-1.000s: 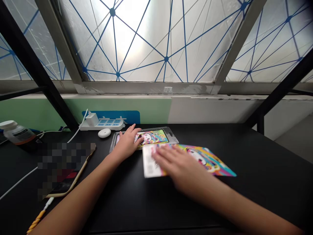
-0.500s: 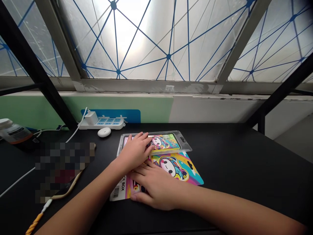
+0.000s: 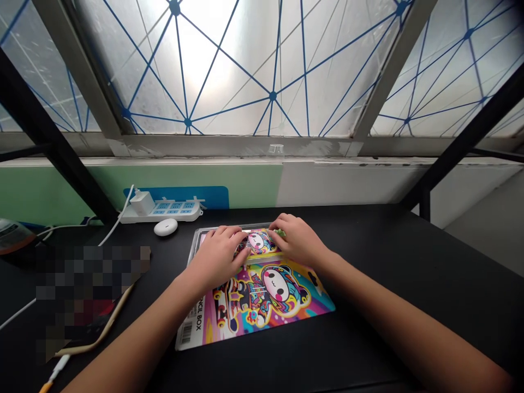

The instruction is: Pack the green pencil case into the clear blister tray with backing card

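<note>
Across the black desk (image 3: 388, 256), the right hand (image 3: 301, 240) has left the card (image 3: 270, 300), so the clear case (image 3: 262, 241) at its twelve o'clock now has both: left hand (image 3: 219, 254) loosely spread, right curled, grip unclear.

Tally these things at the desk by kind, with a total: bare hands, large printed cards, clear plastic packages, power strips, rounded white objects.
Bare hands (left hand, right hand): 2
Large printed card: 1
Clear plastic package: 1
Power strip: 1
Rounded white object: 1
Total: 6

Card (image 3: 278, 286) before package (image 3: 258, 243), on desk (image 3: 388, 251)
</note>
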